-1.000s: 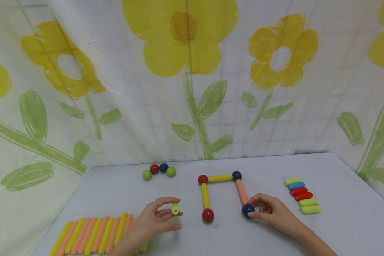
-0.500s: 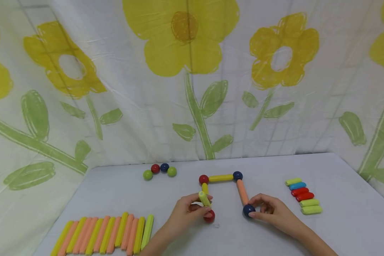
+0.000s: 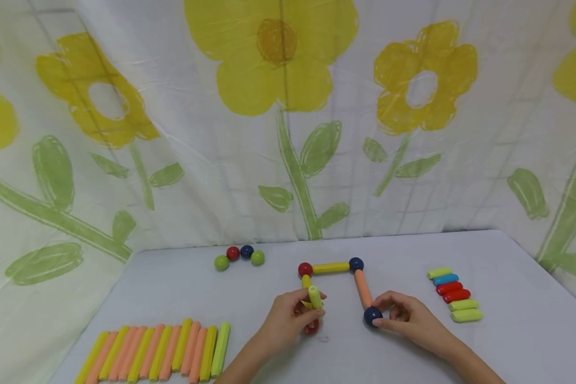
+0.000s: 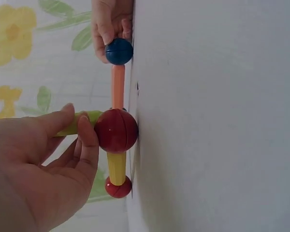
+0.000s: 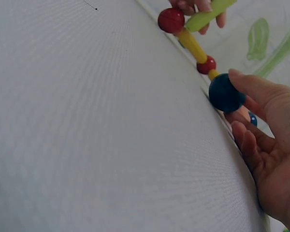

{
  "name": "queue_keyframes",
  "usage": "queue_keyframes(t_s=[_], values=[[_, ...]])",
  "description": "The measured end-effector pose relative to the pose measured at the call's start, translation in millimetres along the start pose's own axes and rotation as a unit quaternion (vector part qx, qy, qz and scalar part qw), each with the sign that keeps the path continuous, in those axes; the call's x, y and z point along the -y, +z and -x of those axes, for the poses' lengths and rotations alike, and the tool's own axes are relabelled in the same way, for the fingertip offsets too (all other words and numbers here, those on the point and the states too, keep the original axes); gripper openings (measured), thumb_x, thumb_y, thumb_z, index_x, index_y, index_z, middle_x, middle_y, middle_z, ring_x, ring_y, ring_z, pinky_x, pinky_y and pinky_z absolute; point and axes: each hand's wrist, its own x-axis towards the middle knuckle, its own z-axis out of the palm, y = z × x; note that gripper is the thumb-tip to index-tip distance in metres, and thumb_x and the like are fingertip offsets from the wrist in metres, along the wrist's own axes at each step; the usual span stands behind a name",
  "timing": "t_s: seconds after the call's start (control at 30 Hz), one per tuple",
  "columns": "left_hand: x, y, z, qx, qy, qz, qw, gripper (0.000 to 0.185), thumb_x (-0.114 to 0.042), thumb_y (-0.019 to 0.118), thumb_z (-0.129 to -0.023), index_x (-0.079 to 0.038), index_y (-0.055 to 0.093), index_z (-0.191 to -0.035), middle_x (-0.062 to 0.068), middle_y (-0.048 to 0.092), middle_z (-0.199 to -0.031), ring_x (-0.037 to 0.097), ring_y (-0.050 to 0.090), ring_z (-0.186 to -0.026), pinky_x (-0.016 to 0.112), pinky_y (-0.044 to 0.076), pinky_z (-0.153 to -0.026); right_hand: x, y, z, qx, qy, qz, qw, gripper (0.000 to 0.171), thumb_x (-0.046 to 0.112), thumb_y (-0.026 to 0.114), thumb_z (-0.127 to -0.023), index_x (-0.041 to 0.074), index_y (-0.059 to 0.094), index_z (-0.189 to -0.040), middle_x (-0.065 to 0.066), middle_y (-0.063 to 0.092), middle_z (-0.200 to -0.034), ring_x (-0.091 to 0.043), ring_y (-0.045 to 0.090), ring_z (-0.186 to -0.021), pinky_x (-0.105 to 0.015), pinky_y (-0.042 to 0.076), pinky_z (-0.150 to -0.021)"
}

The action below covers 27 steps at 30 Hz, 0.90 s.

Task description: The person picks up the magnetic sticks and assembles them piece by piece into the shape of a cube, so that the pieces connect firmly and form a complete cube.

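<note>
On the white table lies a three-sided frame of balls and sticks: a yellow stick at the back, an orange stick on the right, a yellow stick on the left. My left hand pinches a light green stick, its end against the near red ball, which the hand partly hides in the head view. My right hand holds the dark blue ball at the orange stick's near end, between thumb and fingers.
A row of several long yellow, orange and green sticks lies at the front left. Several loose balls sit at the back. Several short coloured sticks are stacked at the right. A flowered cloth hangs behind the table.
My left hand has carried the green stick from beside the stick row rightward to the near red ball. The right hand has stayed on the blue ball.
</note>
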Motion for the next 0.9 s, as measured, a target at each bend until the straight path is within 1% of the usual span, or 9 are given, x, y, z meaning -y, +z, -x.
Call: queue_keyframes(t_s=[0.13,0.2,0.3,0.43,0.67,0.77,0.87,0.9], values=[[-0.9,-2.2,0.2,0.009,0.012,-0.024,0.9996,0.028,-0.015,0.073,-0.101,-0.005,0.072,-0.126,0.002,0.071,-0.1,0.014,0.059,-0.077,0.017,0.051,-0.066,-0.3,0.4,0.4,-0.002,0.001,0.004,1.0,0.033,0.023,0.08,-0.096,0.003,0.069,-0.12,-0.01,0.066,-0.107,-0.016,0.056,-0.08,-0.022,0.047,-0.067],[-2.0,-3.5,0.8,0.016,0.014,-0.041,0.9989,0.028,-0.017,0.074,-0.101,-0.005,0.072,-0.126,0.001,0.069,-0.101,0.013,0.058,-0.08,0.017,0.051,-0.068,-0.2,0.7,0.4,-0.001,0.002,0.002,1.0,0.034,0.023,0.08,-0.096,0.003,0.069,-0.12,-0.01,0.066,-0.107,-0.016,0.056,-0.081,-0.022,0.047,-0.067],[-3.3,-5.0,1.3,0.025,0.013,-0.056,0.998,0.032,-0.018,0.075,-0.1,-0.006,0.072,-0.13,0.0,0.066,-0.1,0.014,0.058,-0.083,0.018,0.051,-0.069,0.3,1.4,0.3,-0.001,0.008,0.004,1.0,0.035,0.024,0.08,-0.095,0.003,0.069,-0.121,-0.01,0.066,-0.107,-0.016,0.056,-0.081,-0.022,0.047,-0.067],[-2.6,-6.1,0.7,0.029,0.008,-0.059,0.9978,0.035,-0.018,0.076,-0.099,-0.007,0.072,-0.132,0.0,0.066,-0.102,0.015,0.058,-0.084,0.018,0.052,-0.069,0.6,1.5,0.3,-0.002,0.006,0.007,1.0,0.034,0.023,0.08,-0.095,0.003,0.068,-0.12,-0.01,0.066,-0.107,-0.016,0.056,-0.081,-0.022,0.047,-0.067],[1.7,-9.0,-0.3,0.031,-0.002,-0.057,0.9979,0.031,-0.016,0.078,-0.097,-0.007,0.074,-0.126,0.003,0.073,-0.11,0.014,0.059,-0.081,0.017,0.051,-0.066,1.5,0.0,1.3,-0.001,0.002,0.008,1.0,0.033,0.023,0.08,-0.096,0.003,0.069,-0.121,-0.009,0.066,-0.107,-0.016,0.056,-0.081,-0.022,0.048,-0.067],[6.4,-11.2,-0.5,0.04,-0.002,-0.052,0.9978,0.029,-0.015,0.079,-0.096,-0.009,0.075,-0.124,0.001,0.073,-0.104,0.013,0.058,-0.079,0.017,0.05,-0.064,0.7,-1.3,1.5,0.002,-0.005,0.006,1.0,0.033,0.022,0.079,-0.096,0.003,0.069,-0.121,-0.009,0.067,-0.108,-0.015,0.057,-0.081,-0.022,0.048,-0.067],[12.7,-14.6,-1.0,0.057,0.008,-0.051,0.997,0.028,-0.018,0.079,-0.097,-0.011,0.077,-0.124,-0.002,0.07,-0.094,0.011,0.057,-0.076,0.018,0.049,-0.062,-0.7,-2.7,1.5,0.01,-0.015,0.0,1.0,0.033,0.021,0.079,-0.097,0.003,0.068,-0.123,-0.009,0.067,-0.109,-0.015,0.057,-0.081,-0.023,0.048,-0.067],[15.9,-16.0,-1.3,0.065,0.014,-0.058,0.9961,0.028,-0.021,0.078,-0.098,-0.013,0.077,-0.125,-0.005,0.068,-0.092,0.01,0.056,-0.075,0.017,0.048,-0.063,-1.2,-3.2,1.6,0.014,-0.018,-0.002,1.0,0.034,0.02,0.079,-0.097,0.002,0.068,-0.123,-0.009,0.067,-0.11,-0.015,0.057,-0.081,-0.023,0.048,-0.067]])
